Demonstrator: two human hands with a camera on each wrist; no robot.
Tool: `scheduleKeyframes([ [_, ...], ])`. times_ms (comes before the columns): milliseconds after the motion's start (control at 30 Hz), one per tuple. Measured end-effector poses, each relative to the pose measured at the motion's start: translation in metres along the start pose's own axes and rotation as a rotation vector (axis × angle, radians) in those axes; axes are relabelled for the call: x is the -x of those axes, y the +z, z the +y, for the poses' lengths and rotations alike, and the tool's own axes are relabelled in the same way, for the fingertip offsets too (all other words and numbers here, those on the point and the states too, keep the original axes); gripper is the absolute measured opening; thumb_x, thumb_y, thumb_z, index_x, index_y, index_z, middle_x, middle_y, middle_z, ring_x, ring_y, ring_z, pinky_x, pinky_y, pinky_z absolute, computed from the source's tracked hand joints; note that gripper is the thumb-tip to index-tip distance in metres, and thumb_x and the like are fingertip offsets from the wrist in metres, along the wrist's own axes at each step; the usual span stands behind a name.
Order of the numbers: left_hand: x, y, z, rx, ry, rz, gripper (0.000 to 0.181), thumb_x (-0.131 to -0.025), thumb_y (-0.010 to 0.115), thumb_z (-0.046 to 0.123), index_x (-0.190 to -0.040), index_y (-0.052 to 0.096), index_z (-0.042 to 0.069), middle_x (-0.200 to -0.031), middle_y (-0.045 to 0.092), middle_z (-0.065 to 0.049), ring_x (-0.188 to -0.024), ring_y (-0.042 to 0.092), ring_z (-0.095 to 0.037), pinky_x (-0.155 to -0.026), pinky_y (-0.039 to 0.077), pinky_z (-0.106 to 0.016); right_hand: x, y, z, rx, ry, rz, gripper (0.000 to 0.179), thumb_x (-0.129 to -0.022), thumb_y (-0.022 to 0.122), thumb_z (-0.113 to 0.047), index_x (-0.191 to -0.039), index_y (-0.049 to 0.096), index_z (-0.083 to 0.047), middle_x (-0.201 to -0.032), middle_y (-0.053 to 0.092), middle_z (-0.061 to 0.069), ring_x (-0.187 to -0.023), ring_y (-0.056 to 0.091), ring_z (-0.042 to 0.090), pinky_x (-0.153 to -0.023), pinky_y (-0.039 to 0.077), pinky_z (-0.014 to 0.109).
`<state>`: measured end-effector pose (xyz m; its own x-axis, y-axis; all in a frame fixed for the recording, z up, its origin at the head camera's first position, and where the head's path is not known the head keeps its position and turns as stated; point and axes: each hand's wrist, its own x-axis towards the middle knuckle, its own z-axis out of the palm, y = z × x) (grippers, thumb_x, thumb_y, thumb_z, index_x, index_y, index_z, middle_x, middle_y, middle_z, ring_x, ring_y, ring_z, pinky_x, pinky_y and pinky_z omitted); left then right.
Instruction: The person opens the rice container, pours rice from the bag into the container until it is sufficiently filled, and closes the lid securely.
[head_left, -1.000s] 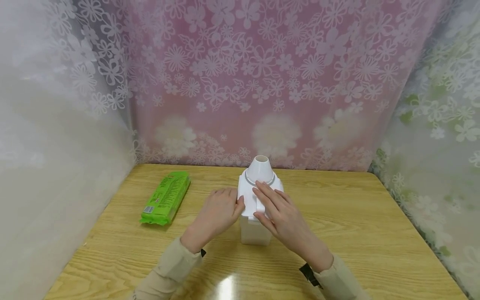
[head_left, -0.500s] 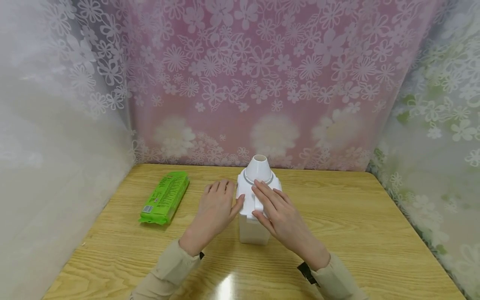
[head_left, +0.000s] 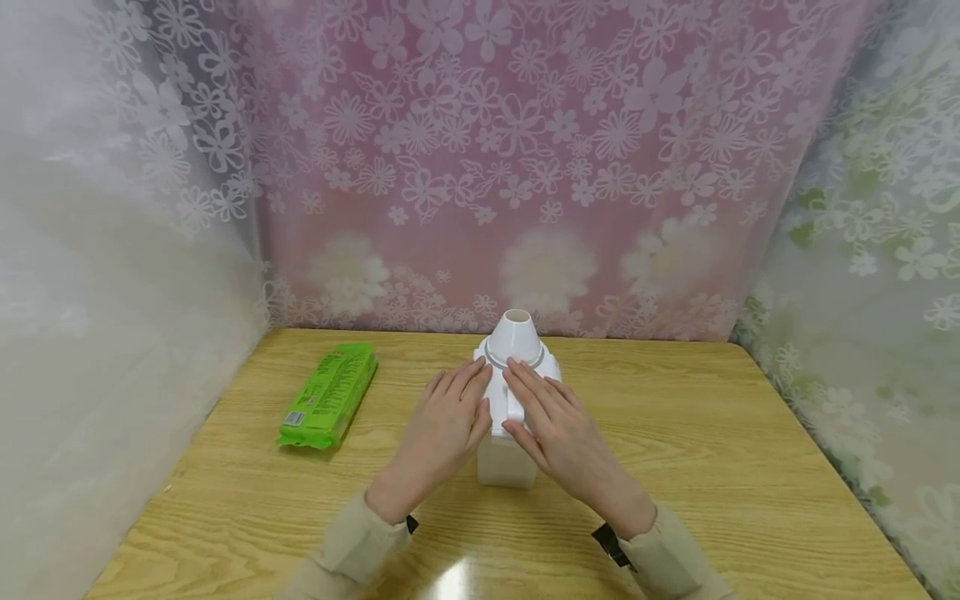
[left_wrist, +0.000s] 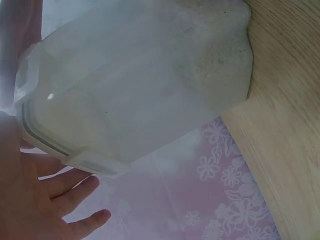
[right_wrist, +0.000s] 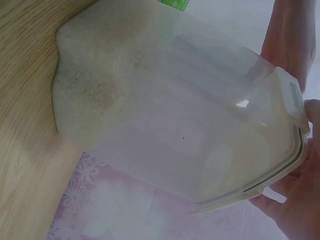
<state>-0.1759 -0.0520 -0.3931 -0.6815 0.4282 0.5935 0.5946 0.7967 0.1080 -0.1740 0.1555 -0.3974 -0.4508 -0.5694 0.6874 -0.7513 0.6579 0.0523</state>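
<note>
A translucent food storage container point(head_left: 506, 468) with a white lid point(head_left: 498, 392) stands upright on the table. A white cone-shaped spout point(head_left: 515, 337) rises from the lid's far end. Pale grains, perhaps rice, lie in its bottom part in the right wrist view point(right_wrist: 95, 75). My left hand point(head_left: 441, 425) rests with extended fingers on the lid's left side. On the lid's right side lies my right hand point(head_left: 570, 442), fingers straight, beside a raised white tab point(head_left: 515, 407). White side clips point(left_wrist: 97, 164) show along the lid's edge in the left wrist view.
A green printed packet point(head_left: 330, 396) lies on the wooden table point(head_left: 675, 433) to the left. Flowered curtains point(head_left: 525, 167) hang close behind the table and along both sides.
My left hand has come off the lid's left edge, spread its fingers, then laid them on top of the lid. My right hand and the container stay nearly in place.
</note>
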Motion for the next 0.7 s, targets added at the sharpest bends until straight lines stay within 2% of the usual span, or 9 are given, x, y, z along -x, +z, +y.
scheduleKeyframes([
  [300, -0.0012, 0.0004, 0.0016, -0.064, -0.001, -0.021, 0.044, -0.104, 0.048, 0.019, -0.142, 0.055, -0.001, -0.145, 0.056, -0.015, -0.132, 0.054, -0.029, -0.111, 0.041, -0.054, -0.002, 0.0017, 0.0004, -0.014, 0.012, -0.004, 0.064, -0.111, 0.027, -0.047, -0.149, 0.047, 0.0, -0.154, 0.047, 0.016, -0.14, 0.047, 0.03, -0.106, 0.045, 0.053],
  [500, -0.0002, 0.0013, 0.0026, -0.103, 0.013, 0.016, 0.042, -0.102, 0.051, 0.02, -0.139, 0.057, -0.001, -0.14, 0.059, -0.014, -0.129, 0.056, -0.028, -0.111, 0.041, -0.054, -0.0021, 0.0033, 0.0039, -0.035, -0.001, 0.011, 0.062, -0.11, 0.031, -0.048, -0.146, 0.051, -0.002, -0.152, 0.05, 0.015, -0.137, 0.049, 0.033, -0.102, 0.048, 0.053],
  [700, -0.0023, 0.0023, 0.0026, -0.12, 0.036, 0.043, 0.042, -0.101, 0.054, 0.02, -0.137, 0.059, 0.0, -0.138, 0.061, -0.014, -0.127, 0.058, -0.028, -0.11, 0.042, -0.054, -0.005, -0.0016, 0.0076, -0.062, -0.001, 0.047, 0.062, -0.108, 0.039, -0.05, -0.142, 0.057, -0.003, -0.147, 0.053, 0.016, -0.135, 0.05, 0.035, -0.104, 0.046, 0.05],
])
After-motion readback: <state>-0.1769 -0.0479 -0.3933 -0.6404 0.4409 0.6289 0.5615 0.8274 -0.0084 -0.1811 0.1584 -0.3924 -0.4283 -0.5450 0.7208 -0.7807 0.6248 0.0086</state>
